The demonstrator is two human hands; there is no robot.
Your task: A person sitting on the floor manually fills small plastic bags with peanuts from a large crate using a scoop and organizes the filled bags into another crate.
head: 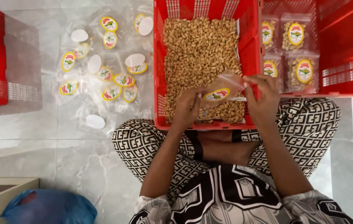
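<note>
Fingers [254,85] of both hands pinch one nut-filled pouch [220,92] above one crate [160,62]; four packed pouches [296,35] beside.

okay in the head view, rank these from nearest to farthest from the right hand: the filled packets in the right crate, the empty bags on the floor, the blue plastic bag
From the right hand:
1. Filled packets, in the red crate just above it.
2. Empty bags, on the floor at upper left.
3. Blue plastic bag, bottom left corner.

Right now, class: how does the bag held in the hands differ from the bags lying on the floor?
The held bag is filled with nuts and bulges; the floor bags are empty and flat. The held bag is gripped by the left hand and right hand over the nut crate; the floor bags lie loose and scattered. Both are clear with oval labels.
</note>
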